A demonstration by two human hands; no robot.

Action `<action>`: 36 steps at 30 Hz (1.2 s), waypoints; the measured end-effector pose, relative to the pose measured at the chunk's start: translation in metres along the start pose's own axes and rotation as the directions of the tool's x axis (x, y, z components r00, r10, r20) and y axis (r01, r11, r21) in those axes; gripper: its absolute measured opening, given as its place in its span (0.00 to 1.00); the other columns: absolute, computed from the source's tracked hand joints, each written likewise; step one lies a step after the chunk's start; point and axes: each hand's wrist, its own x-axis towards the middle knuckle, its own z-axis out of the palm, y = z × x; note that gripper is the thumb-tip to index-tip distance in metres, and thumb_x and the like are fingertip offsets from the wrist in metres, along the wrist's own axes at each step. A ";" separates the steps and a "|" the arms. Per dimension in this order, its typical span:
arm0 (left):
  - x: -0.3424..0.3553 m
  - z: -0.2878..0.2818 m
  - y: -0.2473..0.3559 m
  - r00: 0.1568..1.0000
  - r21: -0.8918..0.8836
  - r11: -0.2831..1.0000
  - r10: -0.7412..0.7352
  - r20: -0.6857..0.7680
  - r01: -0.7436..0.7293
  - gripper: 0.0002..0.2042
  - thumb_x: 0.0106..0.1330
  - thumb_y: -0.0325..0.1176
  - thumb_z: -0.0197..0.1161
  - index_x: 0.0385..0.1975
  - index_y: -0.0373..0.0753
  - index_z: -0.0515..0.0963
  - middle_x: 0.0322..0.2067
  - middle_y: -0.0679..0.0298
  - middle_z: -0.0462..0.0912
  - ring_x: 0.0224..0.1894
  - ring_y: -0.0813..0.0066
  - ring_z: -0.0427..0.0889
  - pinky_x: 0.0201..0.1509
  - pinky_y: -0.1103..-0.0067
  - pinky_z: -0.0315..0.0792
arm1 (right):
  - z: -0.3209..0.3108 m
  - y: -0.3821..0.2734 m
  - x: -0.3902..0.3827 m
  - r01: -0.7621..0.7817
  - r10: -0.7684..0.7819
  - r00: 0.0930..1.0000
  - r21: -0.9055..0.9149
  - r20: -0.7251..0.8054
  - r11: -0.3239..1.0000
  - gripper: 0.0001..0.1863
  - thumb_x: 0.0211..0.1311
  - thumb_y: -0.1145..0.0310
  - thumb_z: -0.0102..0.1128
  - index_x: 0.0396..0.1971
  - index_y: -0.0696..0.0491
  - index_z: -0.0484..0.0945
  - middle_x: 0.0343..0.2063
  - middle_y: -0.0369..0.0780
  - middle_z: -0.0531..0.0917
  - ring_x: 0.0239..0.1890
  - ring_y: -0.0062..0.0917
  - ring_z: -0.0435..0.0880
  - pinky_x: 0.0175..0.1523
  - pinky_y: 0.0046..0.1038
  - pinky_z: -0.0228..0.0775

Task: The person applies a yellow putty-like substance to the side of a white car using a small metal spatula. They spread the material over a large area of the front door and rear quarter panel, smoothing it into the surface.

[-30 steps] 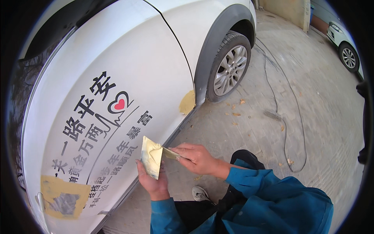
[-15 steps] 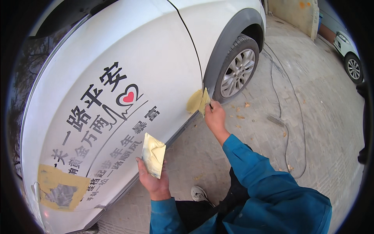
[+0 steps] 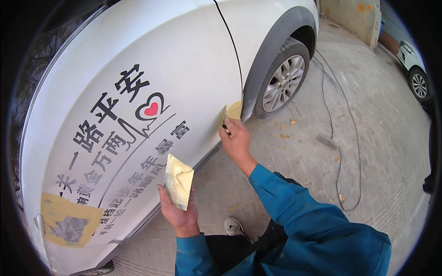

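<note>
Far yellow patch (image 3: 235,109): head view; on the far lower corner of the white door (image 3: 193,78), just beside the dark wheel arch (image 3: 261,60).
Right hand (image 3: 237,140): pinches the thin spreader (image 3: 224,114) between thumb and fingers; blade nearly edge-on at the patch's left side; firm contact cannot be confirmed.
Left hand (image 3: 179,216): clasped under the flat board (image 3: 172,181), on the near side, well apart from the right hand.
Cream paste (image 3: 183,177): heaped and ridged over most of the board; supply judged ample.
Patch coverage: yellow across the visible part; the portion behind hand and blade is hidden.
Patch work outstanding: judged under way, not complete, with the blade at its edge; smoothness cannot be told.
Near yellow patch (image 3: 51,208): lower left of door; yellow surround, grey middle (image 3: 71,229); no hand there.
Paving: cable (image 3: 361,188) lies right of the wheel (image 3: 285,83).
</note>
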 end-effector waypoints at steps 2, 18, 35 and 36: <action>0.000 0.001 0.001 1.000 0.004 1.000 -0.004 0.004 0.004 0.23 0.86 0.52 0.48 0.62 0.37 0.75 0.51 0.60 0.86 0.43 0.68 0.84 0.45 0.71 0.76 | -0.010 0.003 -0.014 -0.087 0.088 0.996 0.134 -0.006 0.987 0.19 0.70 0.70 0.65 0.57 0.61 0.85 0.48 0.46 0.89 0.44 0.30 0.90 0.47 0.32 0.84; 0.007 -0.016 -0.003 0.995 -0.036 0.999 0.025 0.097 -0.021 0.25 0.86 0.51 0.47 0.64 0.35 0.73 0.55 0.55 0.86 0.49 0.61 0.88 0.45 0.66 0.81 | 0.007 0.067 0.000 -0.777 0.786 0.507 0.582 0.354 0.239 0.11 0.75 0.71 0.56 0.50 0.60 0.82 0.43 0.41 0.87 0.39 0.26 0.86 0.40 0.32 0.82; 0.005 -0.007 -0.002 0.995 -0.005 1.000 0.026 0.094 -0.026 0.23 0.86 0.50 0.48 0.63 0.37 0.74 0.55 0.57 0.86 0.50 0.63 0.86 0.45 0.66 0.78 | 0.006 0.016 0.047 -0.664 0.713 0.634 0.683 0.298 0.304 0.08 0.71 0.78 0.60 0.44 0.66 0.81 0.42 0.44 0.86 0.39 0.30 0.88 0.45 0.31 0.86; 0.005 -0.007 -0.002 0.996 -0.003 1.000 0.029 0.088 -0.029 0.23 0.86 0.50 0.47 0.63 0.37 0.74 0.54 0.57 0.86 0.50 0.63 0.86 0.45 0.66 0.78 | 0.003 0.010 0.049 -0.653 0.705 0.644 0.693 0.296 0.306 0.08 0.71 0.78 0.60 0.44 0.66 0.81 0.42 0.44 0.86 0.40 0.30 0.88 0.45 0.31 0.86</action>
